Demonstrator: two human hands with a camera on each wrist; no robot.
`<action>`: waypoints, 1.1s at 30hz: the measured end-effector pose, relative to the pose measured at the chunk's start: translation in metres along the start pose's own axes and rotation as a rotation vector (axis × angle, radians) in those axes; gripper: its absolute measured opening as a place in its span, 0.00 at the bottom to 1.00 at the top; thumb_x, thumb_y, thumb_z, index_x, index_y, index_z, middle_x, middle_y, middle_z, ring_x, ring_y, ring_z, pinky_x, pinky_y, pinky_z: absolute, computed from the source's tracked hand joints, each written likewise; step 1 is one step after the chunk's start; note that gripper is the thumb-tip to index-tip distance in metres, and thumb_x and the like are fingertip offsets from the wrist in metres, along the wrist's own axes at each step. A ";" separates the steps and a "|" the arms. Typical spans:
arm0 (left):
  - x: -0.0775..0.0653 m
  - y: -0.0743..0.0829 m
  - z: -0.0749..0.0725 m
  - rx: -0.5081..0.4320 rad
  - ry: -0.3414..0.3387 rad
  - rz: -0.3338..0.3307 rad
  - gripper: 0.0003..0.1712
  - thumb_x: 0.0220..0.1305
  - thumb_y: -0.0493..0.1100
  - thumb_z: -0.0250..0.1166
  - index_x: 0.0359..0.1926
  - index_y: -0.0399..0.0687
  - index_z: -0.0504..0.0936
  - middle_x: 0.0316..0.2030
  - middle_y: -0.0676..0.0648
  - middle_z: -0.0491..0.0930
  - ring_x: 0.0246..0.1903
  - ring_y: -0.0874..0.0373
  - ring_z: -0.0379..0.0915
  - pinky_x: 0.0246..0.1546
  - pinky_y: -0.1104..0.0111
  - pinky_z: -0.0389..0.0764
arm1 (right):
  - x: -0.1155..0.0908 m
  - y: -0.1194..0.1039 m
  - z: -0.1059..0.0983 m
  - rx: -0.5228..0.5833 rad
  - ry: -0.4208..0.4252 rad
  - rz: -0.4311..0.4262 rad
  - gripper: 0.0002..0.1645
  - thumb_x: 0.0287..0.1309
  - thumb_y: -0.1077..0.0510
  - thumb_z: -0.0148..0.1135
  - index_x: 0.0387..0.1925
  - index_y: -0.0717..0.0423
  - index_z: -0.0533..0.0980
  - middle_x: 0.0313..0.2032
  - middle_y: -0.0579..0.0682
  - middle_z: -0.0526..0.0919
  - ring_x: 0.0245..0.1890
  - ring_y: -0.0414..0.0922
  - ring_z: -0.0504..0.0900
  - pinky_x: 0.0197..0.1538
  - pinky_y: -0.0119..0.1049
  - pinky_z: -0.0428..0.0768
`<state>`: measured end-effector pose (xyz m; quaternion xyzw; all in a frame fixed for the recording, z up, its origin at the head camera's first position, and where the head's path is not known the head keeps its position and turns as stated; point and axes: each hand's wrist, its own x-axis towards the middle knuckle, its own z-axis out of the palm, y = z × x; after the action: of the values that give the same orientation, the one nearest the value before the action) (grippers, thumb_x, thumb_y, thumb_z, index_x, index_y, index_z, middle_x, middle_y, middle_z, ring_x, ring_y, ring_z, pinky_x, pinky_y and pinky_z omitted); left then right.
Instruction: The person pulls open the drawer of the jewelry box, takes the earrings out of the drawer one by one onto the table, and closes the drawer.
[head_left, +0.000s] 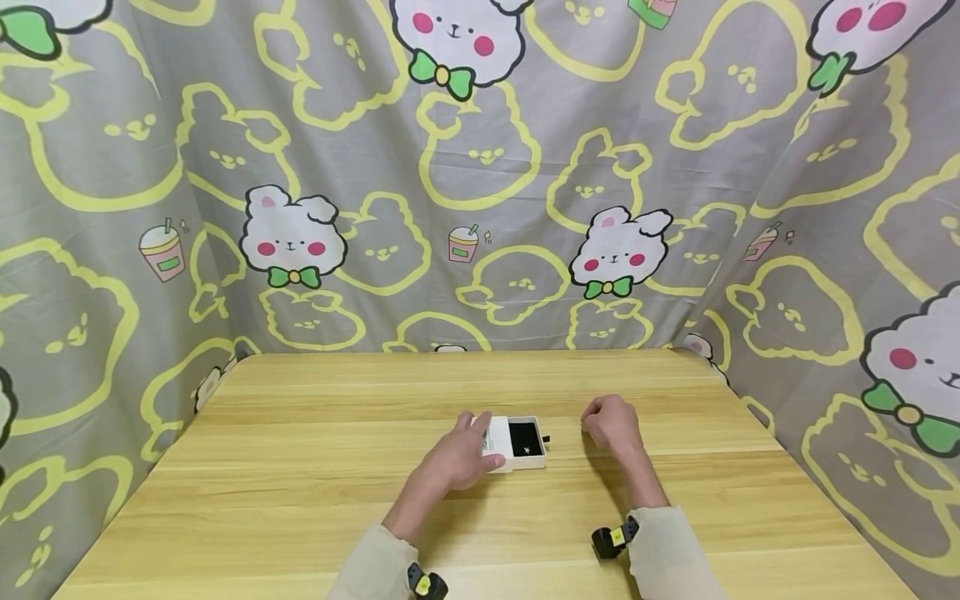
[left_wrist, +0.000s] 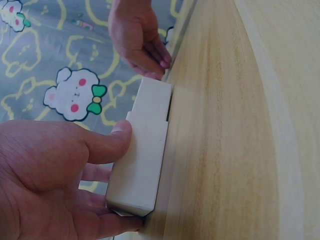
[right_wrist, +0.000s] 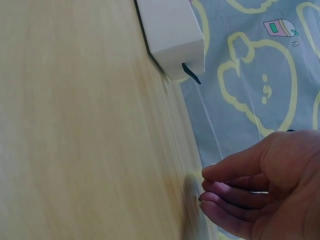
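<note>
A small white drawer-style box [head_left: 498,437] lies on the wooden table, its inner tray [head_left: 543,459] slid out toward the right. On the tray's black lining [head_left: 523,437] sits a small silver star-shaped piece [head_left: 527,451], and a black pull tab [right_wrist: 191,73] sticks out of the tray's end. My left hand [head_left: 463,454] grips the outer sleeve [left_wrist: 140,165], thumb on one side and fingers on the other. To the right of the box, my right hand [head_left: 611,423] brings its thumb and index fingertips together around something tiny; I cannot tell what it is.
The light wooden table [head_left: 360,517] extends around both hands. Behind it and at both sides hangs a grey curtain [head_left: 510,317] with cartoon rabbits and yellow outlines. Black wrist cameras [head_left: 613,537] are strapped over both sleeves.
</note>
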<state>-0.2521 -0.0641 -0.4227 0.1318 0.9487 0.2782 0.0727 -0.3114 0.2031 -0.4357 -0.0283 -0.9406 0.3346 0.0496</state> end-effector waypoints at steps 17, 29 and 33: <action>0.000 0.001 -0.001 0.011 -0.004 0.002 0.45 0.69 0.53 0.66 0.77 0.41 0.58 0.73 0.32 0.59 0.56 0.36 0.76 0.59 0.45 0.77 | -0.001 -0.001 -0.001 0.030 -0.029 0.011 0.04 0.53 0.66 0.64 0.29 0.62 0.84 0.27 0.52 0.85 0.28 0.49 0.77 0.28 0.37 0.73; -0.001 0.001 0.000 0.015 -0.005 -0.001 0.45 0.69 0.54 0.66 0.77 0.41 0.58 0.73 0.31 0.58 0.58 0.34 0.75 0.60 0.44 0.76 | -0.001 0.000 -0.002 0.015 -0.026 0.015 0.02 0.50 0.64 0.66 0.27 0.60 0.84 0.27 0.51 0.85 0.30 0.50 0.77 0.31 0.37 0.73; 0.000 0.001 0.000 0.019 -0.003 0.003 0.45 0.69 0.54 0.66 0.77 0.41 0.58 0.73 0.31 0.59 0.57 0.34 0.76 0.59 0.44 0.77 | 0.000 -0.001 -0.002 0.007 -0.014 0.013 0.03 0.49 0.63 0.66 0.26 0.59 0.84 0.28 0.52 0.85 0.31 0.51 0.78 0.31 0.37 0.74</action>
<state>-0.2516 -0.0636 -0.4225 0.1345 0.9510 0.2690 0.0725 -0.3108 0.2036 -0.4338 -0.0317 -0.9396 0.3382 0.0410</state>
